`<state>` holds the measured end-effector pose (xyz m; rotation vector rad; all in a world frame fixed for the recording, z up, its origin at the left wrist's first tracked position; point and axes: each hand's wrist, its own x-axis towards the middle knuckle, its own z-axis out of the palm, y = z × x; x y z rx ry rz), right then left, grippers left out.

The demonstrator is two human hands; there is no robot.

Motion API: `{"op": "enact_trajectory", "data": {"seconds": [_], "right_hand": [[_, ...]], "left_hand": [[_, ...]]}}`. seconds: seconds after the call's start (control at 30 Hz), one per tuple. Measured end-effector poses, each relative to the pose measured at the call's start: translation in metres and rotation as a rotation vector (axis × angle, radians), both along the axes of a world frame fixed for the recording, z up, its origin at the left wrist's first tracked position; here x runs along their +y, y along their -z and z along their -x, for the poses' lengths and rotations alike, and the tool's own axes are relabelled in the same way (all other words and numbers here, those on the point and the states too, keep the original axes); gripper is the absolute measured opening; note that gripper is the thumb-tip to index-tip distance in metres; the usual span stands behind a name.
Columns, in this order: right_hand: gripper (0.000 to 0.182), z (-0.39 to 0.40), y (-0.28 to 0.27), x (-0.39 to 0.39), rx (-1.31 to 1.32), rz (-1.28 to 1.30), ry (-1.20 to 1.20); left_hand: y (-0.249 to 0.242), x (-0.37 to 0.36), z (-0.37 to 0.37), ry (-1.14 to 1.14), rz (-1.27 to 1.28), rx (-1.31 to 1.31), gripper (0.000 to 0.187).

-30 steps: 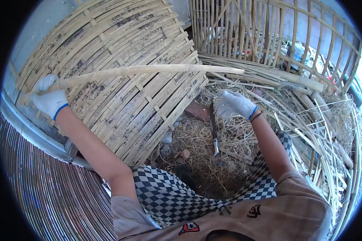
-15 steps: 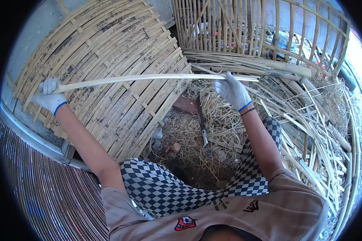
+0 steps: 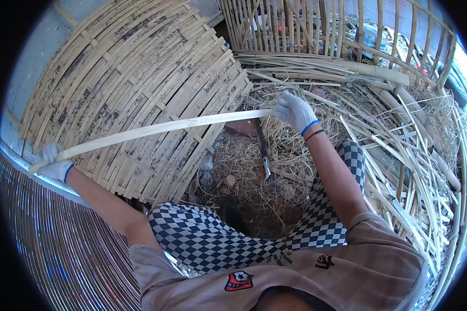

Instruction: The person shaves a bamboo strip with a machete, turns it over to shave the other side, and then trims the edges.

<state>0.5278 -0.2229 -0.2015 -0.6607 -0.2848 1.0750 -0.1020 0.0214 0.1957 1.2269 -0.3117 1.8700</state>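
A long pale bamboo strip point(image 3: 166, 127) stretches between my two gloved hands, bowed slightly upward. My left hand point(image 3: 53, 161), in a white work glove with a blue cuff, is closed around its left end. At the other end, my right hand point(image 3: 294, 111) in a matching glove grips the strip, its fingers wrapped over it. Behind the strip leans a woven bamboo panel point(image 3: 140, 78) with dark-speckled slats. A machete point(image 3: 262, 150) with a pale handle lies on the shavings between my knees and the panel.
Curly bamboo shavings point(image 3: 290, 155) cover the ground ahead. Split strips point(image 3: 415, 207) are heaped on the right. Whole bamboo poles point(image 3: 371, 71) and more strips lie before an upright bamboo fence point(image 3: 296, 26). A reddish brick point(image 3: 239, 129) sits beside the machete blade.
The bamboo strip has come lower and tilts down to the left. My left hand moved down, and my right hand shifted slightly lower, now covering the strip's right end.
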Motion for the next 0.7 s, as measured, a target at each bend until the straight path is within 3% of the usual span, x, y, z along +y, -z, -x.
{"op": "enact_trajectory", "data": {"seconds": [0.03, 0.13, 0.17, 0.27, 0.37, 0.5, 0.7], "right_hand": [[0.054, 0.015, -0.012, -0.01, -0.163, 0.157, 0.123], [0.059, 0.024, -0.011, -0.007, -0.242, 0.215, 0.071], [0.048, 0.03, -0.008, -0.002, -0.215, 0.256, 0.114], [0.05, 0.041, 0.006, 0.013, -0.22, 0.406, 0.345], [0.042, 0.043, 0.005, 0.006, -0.142, 0.291, 0.218], [0.04, 0.051, -0.002, 0.007, 0.127, 0.056, 0.131], [0.027, 0.046, 0.003, 0.008, 0.141, 0.098, 0.108]], "left_hand": [[0.0, -0.007, -0.004, -0.012, 0.003, -0.04, 0.07], [-0.006, -0.01, 0.009, -0.003, -0.008, 0.018, 0.074], [-0.008, -0.011, 0.016, 0.008, -0.019, 0.065, 0.077], [-0.014, 0.007, 0.043, 0.292, -0.147, 0.154, 0.081], [-0.01, -0.019, 0.017, 0.255, -0.068, -0.005, 0.082], [-0.013, -0.013, 0.023, 0.256, -0.083, -0.004, 0.083], [-0.023, -0.003, 0.038, 0.266, -0.056, -0.015, 0.085]]}}
